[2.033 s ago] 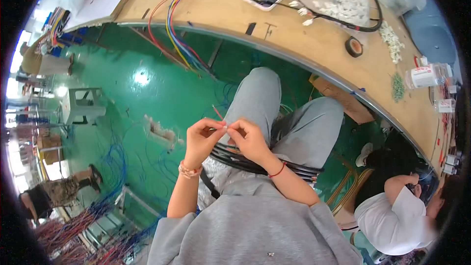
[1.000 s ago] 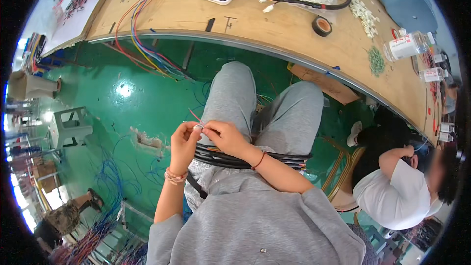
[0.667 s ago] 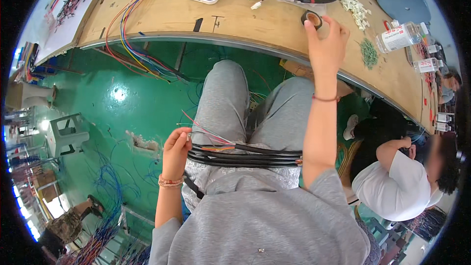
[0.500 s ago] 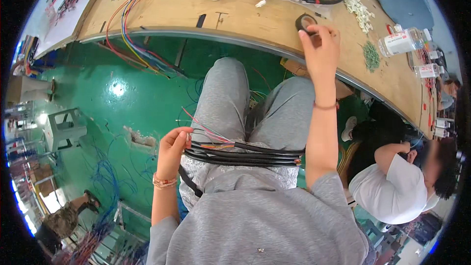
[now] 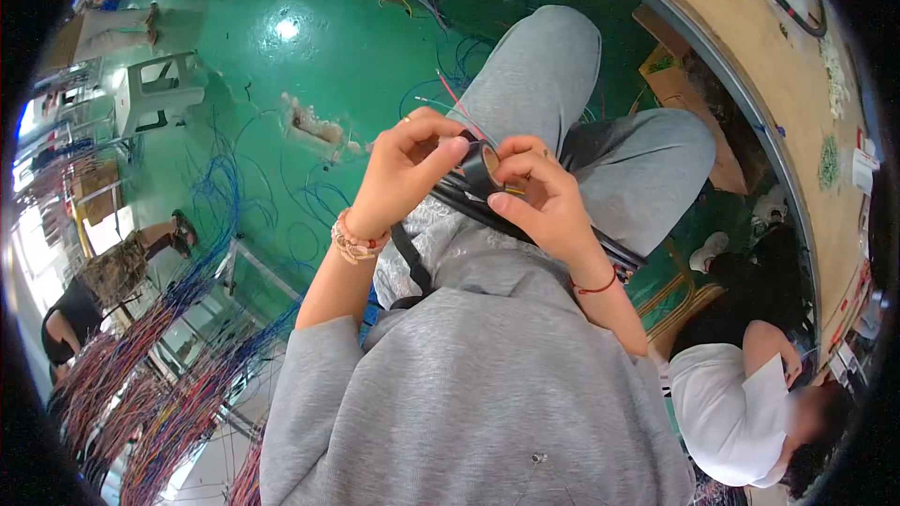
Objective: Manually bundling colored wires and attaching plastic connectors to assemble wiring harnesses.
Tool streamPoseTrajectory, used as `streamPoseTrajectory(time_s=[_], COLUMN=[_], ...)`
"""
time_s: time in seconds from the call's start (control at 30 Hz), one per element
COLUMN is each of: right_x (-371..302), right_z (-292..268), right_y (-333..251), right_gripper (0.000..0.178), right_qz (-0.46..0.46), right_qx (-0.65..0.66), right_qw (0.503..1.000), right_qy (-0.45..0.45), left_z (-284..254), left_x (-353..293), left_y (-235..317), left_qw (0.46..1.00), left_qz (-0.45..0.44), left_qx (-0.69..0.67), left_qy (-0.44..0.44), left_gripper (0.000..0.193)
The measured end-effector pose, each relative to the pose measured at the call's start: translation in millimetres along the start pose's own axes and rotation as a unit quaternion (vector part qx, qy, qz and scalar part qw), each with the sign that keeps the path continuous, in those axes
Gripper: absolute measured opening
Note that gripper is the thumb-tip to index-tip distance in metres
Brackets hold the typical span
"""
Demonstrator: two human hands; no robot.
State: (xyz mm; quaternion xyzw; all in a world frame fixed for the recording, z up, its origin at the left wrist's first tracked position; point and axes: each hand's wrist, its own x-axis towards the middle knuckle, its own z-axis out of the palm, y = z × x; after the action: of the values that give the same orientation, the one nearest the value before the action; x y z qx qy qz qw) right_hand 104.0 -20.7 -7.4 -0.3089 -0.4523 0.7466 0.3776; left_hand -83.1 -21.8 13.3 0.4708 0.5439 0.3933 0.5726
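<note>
Over my lap, both hands meet at a roll of black tape [image 5: 480,169]. My right hand [image 5: 548,201] is closed on the roll, its fingers at the brown core. The fingers of my left hand [image 5: 412,164] pinch at the roll's left side, where the tape's loose end seems to be. Beneath my hands a bundle of black cables [image 5: 614,251] lies across my thighs, partly hidden by them. Thin pink and light wires [image 5: 450,89] stick out of the bundle beyond my left fingers.
A wooden table [image 5: 750,56] with a metal edge curves along the right, bearing small white connectors [image 5: 834,75] and green bits [image 5: 829,164]. A person in white [image 5: 736,403] sits at lower right. A white stool [image 5: 159,94] and heaps of wires [image 5: 141,394] are at left.
My right hand has lifted the tape roll off the table and brought it to my left hand over the cables. My view has turned, shifting the table rightward.
</note>
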Motion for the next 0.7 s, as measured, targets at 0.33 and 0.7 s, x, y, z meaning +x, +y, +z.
streamPoseTrajectory(time_s=[0.33, 0.7], right_x=[13, 12], right_z=[9, 21], right_y=[-2, 5], right_gripper=[0.018, 0.009], right_qz=[-0.021, 0.108], right_qx=[-0.231, -0.081], right_qw=[0.970, 0.987], right_qy=[0.076, 0.084], left_z=[14, 14], left_x=[-1, -7], left_y=[1, -14], left_qw=[0.974, 0.977], left_qz=[0.139, 0.133], left_qx=[0.167, 0.123], left_qy=[0.059, 0.116], left_gripper=[0.004, 0.006])
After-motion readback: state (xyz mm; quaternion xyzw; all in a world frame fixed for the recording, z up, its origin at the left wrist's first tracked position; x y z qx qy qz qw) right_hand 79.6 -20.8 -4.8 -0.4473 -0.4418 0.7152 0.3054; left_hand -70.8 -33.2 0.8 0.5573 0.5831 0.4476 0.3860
